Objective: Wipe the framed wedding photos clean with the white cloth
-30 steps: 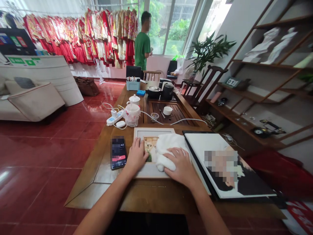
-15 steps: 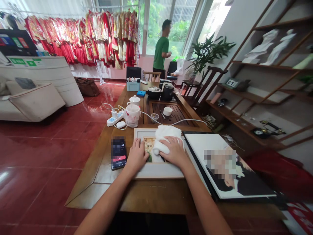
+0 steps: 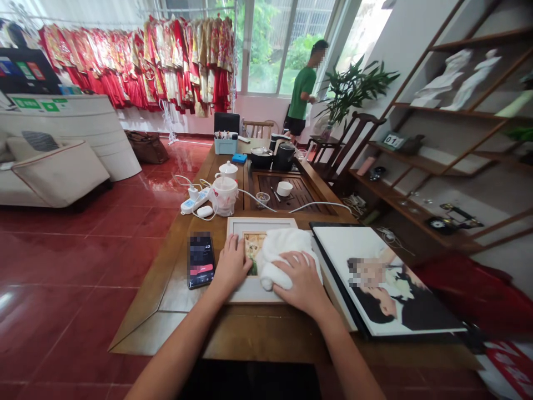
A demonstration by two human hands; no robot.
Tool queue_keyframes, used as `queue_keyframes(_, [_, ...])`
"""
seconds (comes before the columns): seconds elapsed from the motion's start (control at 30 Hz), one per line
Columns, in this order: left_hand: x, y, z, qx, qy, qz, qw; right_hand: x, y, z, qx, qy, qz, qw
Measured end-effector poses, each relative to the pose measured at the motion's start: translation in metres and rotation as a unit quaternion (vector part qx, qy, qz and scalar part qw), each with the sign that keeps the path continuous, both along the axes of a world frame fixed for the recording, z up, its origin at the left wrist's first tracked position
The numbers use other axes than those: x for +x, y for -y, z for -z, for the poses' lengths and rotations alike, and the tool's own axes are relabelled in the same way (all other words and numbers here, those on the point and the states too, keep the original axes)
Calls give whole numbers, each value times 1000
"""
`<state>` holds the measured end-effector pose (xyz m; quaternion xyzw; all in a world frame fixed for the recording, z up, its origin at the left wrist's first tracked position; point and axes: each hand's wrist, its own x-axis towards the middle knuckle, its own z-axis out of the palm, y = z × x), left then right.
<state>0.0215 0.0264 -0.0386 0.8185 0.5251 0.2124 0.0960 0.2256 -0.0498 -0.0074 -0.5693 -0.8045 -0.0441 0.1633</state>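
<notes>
A white picture frame (image 3: 258, 294) lies flat on the wooden table, with part of a picture (image 3: 252, 253) showing inside it. My left hand (image 3: 231, 261) rests on the frame's left side, fingers stretched out flat. Under my right hand (image 3: 297, 276) is a bunched white towel (image 3: 287, 244), pressed onto the right part of the frame, with the fingers curved over the cloth. The towel hides much of the picture and the frame's right side. Left of the frame lies a phone (image 3: 200, 260) with its screen lit.
A large photo panel (image 3: 333, 244) lies on the right. Behind the frame stand a plastic-wrapped cup (image 3: 225, 195), a power strip (image 3: 195, 201), a tea tray (image 3: 303, 191) and a black kettle (image 3: 285, 157). A cable crosses the table. A person in a green shirt (image 3: 303, 86) is near the window.
My right hand has drawn the towel toward me and slightly right over the frame. My left hand stays about where it was. The person in green has moved right.
</notes>
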Motion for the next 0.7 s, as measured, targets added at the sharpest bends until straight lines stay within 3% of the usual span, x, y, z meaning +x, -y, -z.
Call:
queue_keyframes(0.37, [-1,0,-1,6,-11,6,1000,-12,-54,-4,12,19,45,999])
queue_keyframes(0.7, [0,0,0,14,-11,1,1000,-9,-8,-2,-26,-20,-10,999])
